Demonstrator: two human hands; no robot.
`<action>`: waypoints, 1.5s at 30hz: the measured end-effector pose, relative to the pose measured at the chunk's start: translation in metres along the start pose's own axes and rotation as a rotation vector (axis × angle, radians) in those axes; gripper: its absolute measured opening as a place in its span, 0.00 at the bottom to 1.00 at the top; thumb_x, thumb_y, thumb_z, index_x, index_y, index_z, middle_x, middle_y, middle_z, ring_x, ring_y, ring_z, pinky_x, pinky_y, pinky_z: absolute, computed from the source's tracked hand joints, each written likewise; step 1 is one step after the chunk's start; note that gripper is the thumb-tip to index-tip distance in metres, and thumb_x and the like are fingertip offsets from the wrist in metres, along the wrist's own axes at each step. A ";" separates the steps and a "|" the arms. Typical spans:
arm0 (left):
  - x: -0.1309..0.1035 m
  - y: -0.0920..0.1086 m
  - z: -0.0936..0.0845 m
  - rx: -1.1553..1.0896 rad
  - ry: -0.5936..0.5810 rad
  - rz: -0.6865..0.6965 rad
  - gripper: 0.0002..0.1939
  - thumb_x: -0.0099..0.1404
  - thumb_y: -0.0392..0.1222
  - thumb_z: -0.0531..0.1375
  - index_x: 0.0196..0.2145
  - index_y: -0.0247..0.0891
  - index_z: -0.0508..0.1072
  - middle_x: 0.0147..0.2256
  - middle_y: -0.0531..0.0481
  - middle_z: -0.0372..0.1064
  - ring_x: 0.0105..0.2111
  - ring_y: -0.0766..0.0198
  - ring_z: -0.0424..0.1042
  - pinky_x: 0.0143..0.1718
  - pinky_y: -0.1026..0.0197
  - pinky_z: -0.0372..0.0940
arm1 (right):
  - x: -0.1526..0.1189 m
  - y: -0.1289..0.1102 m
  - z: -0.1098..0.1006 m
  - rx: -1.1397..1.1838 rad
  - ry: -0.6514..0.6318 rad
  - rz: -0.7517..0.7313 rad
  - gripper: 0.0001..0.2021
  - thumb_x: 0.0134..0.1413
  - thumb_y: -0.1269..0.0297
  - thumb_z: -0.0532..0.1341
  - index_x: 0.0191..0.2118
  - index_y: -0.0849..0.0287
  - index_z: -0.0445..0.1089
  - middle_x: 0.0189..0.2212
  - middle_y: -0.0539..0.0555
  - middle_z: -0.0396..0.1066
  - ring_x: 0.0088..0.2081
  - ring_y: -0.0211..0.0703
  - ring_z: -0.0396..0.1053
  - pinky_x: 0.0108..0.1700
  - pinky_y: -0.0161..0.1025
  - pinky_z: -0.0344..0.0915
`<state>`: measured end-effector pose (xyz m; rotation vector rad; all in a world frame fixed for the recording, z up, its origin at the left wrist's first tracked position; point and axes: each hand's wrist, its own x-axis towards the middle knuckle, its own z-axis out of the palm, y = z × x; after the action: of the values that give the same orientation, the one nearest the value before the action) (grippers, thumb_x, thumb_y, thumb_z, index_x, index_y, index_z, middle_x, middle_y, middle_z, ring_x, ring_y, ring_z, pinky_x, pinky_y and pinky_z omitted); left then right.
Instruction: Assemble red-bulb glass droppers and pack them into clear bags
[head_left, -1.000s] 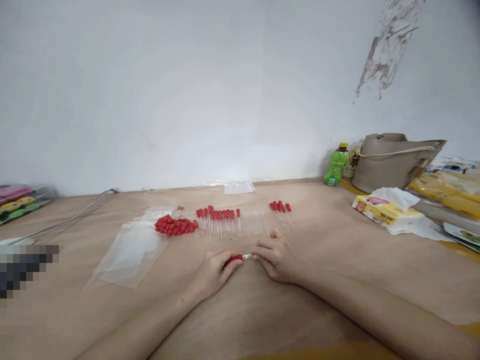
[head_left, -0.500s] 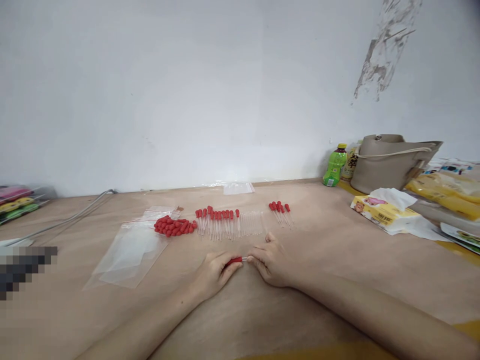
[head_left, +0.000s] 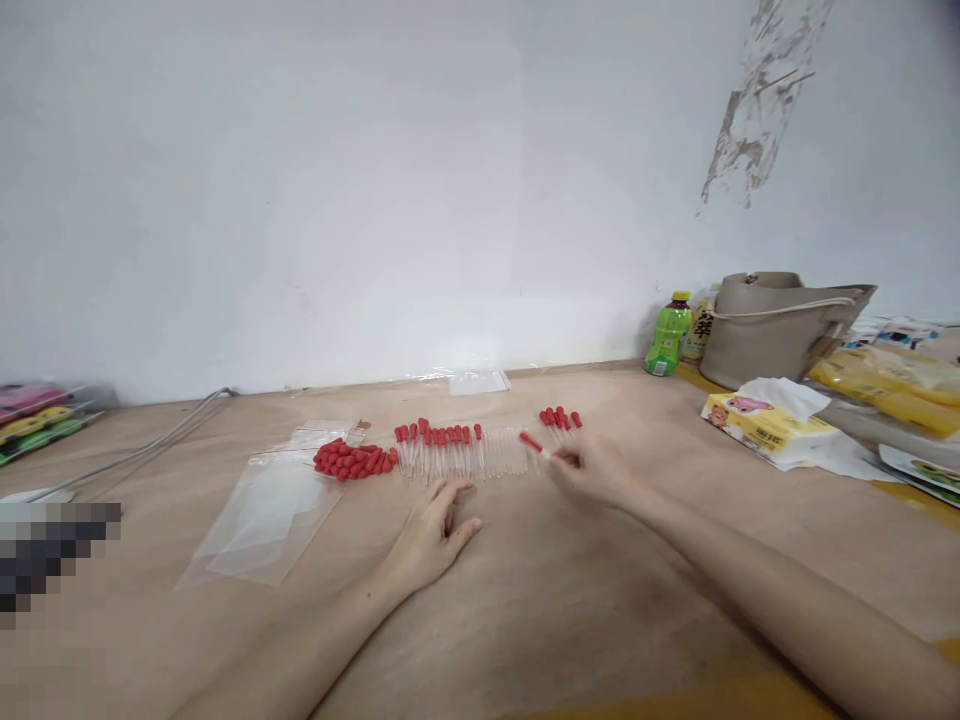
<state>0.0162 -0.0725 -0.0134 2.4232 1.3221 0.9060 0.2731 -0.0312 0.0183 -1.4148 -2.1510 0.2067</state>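
Between the thumb and fingers of my right hand (head_left: 589, 468) is a dropper (head_left: 531, 441), its red rubber bulb pointing up and to the left. My left hand (head_left: 439, 535) rests on the brown table covering with fingers apart and nothing in them. Just beyond it lies a row of red-capped droppers (head_left: 442, 440), continued on the right by bare clear glass tubes (head_left: 506, 452). A small group of finished droppers (head_left: 559, 418) lies behind my right hand, which partly hides their tubes. Left of the row sits a pile of loose red bulbs (head_left: 352, 460).
Clear plastic bags (head_left: 262, 520) lie under and beside the bulb pile. To the right stand a green bottle (head_left: 667, 335), a grey-beige bag (head_left: 772, 330) and a yellow tissue pack (head_left: 772, 420). A grey cable (head_left: 150, 435) runs along the left; a white wall rises behind.
My left hand has let go of the red bulb and its fingers have opened. My right hand has moved right and away from me, carrying the dropper.
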 end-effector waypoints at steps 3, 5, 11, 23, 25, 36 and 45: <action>0.000 0.002 0.001 0.011 -0.011 0.013 0.13 0.60 0.41 0.54 0.44 0.39 0.64 0.32 0.51 0.59 0.27 0.67 0.61 0.32 0.61 0.60 | 0.024 0.033 -0.011 -0.051 0.113 0.357 0.14 0.50 0.59 0.53 0.24 0.60 0.71 0.22 0.53 0.71 0.25 0.38 0.66 0.25 0.31 0.52; 0.001 0.004 0.001 0.007 -0.008 0.012 0.12 0.60 0.41 0.54 0.43 0.39 0.65 0.30 0.52 0.59 0.26 0.67 0.60 0.31 0.62 0.60 | 0.038 0.051 -0.013 -0.093 0.134 0.452 0.13 0.47 0.59 0.55 0.22 0.62 0.70 0.22 0.56 0.71 0.26 0.40 0.66 0.24 0.32 0.52; 0.001 0.002 0.002 0.002 -0.017 0.015 0.11 0.61 0.42 0.53 0.41 0.39 0.66 0.30 0.52 0.59 0.26 0.67 0.60 0.31 0.62 0.59 | 0.051 0.075 0.007 -0.136 0.127 0.585 0.11 0.43 0.59 0.56 0.23 0.59 0.71 0.24 0.58 0.71 0.27 0.44 0.67 0.24 0.34 0.51; 0.001 0.003 0.002 0.022 -0.030 0.022 0.10 0.60 0.41 0.53 0.40 0.38 0.67 0.30 0.51 0.60 0.25 0.67 0.60 0.30 0.62 0.58 | 0.044 0.066 0.013 -0.161 0.179 0.553 0.11 0.45 0.58 0.54 0.29 0.56 0.71 0.29 0.55 0.72 0.30 0.42 0.67 0.26 0.33 0.53; 0.001 0.004 0.002 0.020 -0.034 0.019 0.10 0.60 0.40 0.54 0.40 0.38 0.67 0.30 0.51 0.60 0.26 0.67 0.61 0.30 0.62 0.58 | 0.042 0.051 0.017 -0.161 0.159 0.458 0.11 0.46 0.57 0.54 0.28 0.56 0.71 0.28 0.54 0.71 0.30 0.42 0.67 0.27 0.34 0.54; 0.001 0.005 0.004 0.042 -0.019 0.037 0.09 0.60 0.40 0.53 0.39 0.38 0.67 0.31 0.50 0.62 0.26 0.66 0.62 0.30 0.62 0.59 | 0.057 -0.001 0.040 -0.330 -0.115 0.351 0.12 0.48 0.65 0.53 0.31 0.67 0.72 0.31 0.65 0.71 0.37 0.52 0.68 0.39 0.42 0.58; 0.016 -0.028 -0.029 0.531 0.328 -0.076 0.09 0.60 0.41 0.52 0.25 0.36 0.68 0.30 0.46 0.64 0.34 0.57 0.62 0.36 0.57 0.56 | 0.034 -0.015 0.038 -0.430 0.031 0.163 0.12 0.54 0.67 0.48 0.38 0.69 0.65 0.34 0.67 0.68 0.39 0.52 0.65 0.42 0.44 0.52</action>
<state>-0.0142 -0.0457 0.0026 2.6478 1.9747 1.0770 0.2318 -0.0014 0.0049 -1.8185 -2.1371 -0.2316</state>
